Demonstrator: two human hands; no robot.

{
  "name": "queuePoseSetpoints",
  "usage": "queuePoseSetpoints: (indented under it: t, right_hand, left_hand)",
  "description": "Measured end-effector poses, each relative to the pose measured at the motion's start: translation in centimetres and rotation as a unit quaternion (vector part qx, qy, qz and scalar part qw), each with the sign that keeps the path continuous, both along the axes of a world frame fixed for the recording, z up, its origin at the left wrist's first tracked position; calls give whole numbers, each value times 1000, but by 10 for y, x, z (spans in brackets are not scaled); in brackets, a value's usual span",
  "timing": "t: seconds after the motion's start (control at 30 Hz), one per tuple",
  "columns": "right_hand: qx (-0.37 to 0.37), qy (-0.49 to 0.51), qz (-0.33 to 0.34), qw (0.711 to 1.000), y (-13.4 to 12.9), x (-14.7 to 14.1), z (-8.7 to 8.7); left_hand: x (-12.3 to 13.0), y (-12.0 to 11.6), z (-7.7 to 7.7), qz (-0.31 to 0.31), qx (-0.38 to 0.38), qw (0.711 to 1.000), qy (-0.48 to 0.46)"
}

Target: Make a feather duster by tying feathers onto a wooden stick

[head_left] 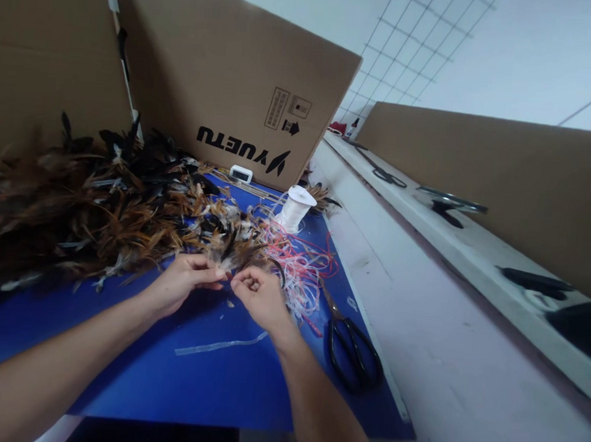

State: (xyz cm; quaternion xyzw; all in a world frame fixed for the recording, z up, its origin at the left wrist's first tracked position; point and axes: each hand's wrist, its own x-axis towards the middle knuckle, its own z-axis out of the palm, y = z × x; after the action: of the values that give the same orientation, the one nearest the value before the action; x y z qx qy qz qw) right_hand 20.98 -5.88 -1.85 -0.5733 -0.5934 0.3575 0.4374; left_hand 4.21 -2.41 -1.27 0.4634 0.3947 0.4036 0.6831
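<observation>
My left hand (191, 283) is closed in a pinch on the base of a small bunch of feathers (228, 247), brown, black and whitish. Close beside it, my right hand (261, 295) has its thumb and fingers pressed together near the same quill ends; what it pinches is too small to make out. A large heap of brown and black feathers (101, 202) spreads to the left and behind. Right of my hands lies a tangle of pink and white ribbon strands (297, 268). A clear flat strip (218, 347) rests on the blue table top (190, 388) in front.
Black-handled scissors (352, 354) lie at the right edge. A white spool (295, 209) stands behind the ribbons, near a small white device (241, 174). Cardboard (234, 70) walls the back. A ledge (420, 215) on the right carries more scissors (389, 177).
</observation>
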Motion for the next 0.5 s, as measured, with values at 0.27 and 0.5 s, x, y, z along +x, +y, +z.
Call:
queuePoseSetpoints:
  t: [0.27,0.5]
  right_hand:
    - [-15,15,9,1000,-3,-4,4]
    - [-13,20,13,1000,-3,-2,4]
  left_hand:
    - [1,0,1,-1,-17,1000,-3]
    - [1,-1,3,-1,-18,1000,-4]
